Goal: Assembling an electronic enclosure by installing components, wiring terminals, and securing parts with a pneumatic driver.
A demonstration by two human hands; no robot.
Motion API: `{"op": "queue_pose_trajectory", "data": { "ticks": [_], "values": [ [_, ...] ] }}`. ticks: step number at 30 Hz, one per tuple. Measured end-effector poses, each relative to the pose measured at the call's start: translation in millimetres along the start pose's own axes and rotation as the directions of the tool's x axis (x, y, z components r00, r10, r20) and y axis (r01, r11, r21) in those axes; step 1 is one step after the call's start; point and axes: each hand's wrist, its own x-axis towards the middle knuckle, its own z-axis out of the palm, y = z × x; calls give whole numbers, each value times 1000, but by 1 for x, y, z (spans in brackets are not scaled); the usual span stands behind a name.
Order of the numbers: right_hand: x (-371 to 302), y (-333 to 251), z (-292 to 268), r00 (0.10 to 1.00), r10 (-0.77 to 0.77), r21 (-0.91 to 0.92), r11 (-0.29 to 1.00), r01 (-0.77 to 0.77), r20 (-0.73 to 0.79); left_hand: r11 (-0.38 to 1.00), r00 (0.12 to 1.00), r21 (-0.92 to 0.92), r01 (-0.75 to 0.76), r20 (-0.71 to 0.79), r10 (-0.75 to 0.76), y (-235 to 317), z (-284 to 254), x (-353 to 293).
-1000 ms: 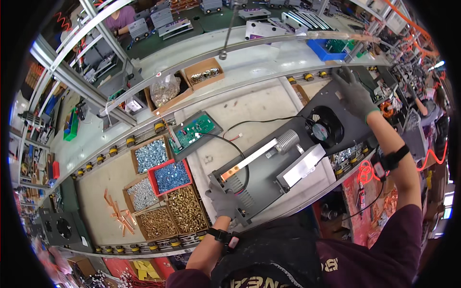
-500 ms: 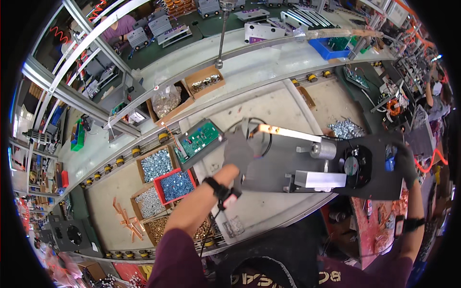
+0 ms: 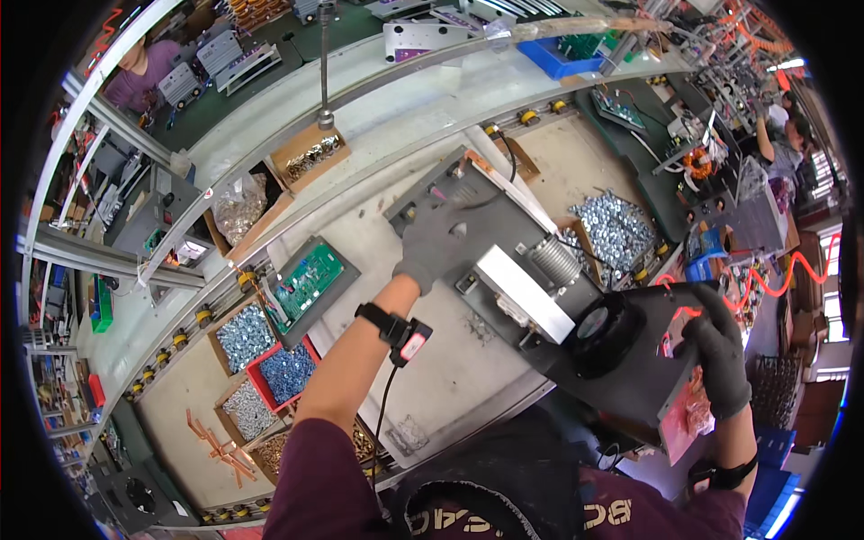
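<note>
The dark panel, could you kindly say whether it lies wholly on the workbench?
Partly off: near the right hand, the dark panel juts beyond the workbench.

Pale block lettering (image 3: 454,522) stands on the purple shirt (image 3: 319,481) at six o'clock, with a second part toward five (the dark apron (image 3: 504,445) covers the stretch between). The small red-and-white label (image 3: 413,346) on the black wrist device (image 3: 399,337), below centre toward six, is too tiny to read; the fan (image 3: 601,335), between three and four, shows only blurred marking.
</note>
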Motion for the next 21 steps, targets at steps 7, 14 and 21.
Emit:
{"op": "queue_pose_trajectory", "data": {
  "ticks": [7,14,21],
  "values": [
    [42,-9,-54,887,152,-270,962,-31,437,954,977,-225,199,-28,-211,-2,9,-125],
    [196,138,10,588,-146,-219,835,504,796,785,803,-415,460,-182,-567,17,6,-246],
    [206,160,70,315,62,-294,559,775,947,563,360,-500,658,-448,-819,55,38,-451]
  ]
}}
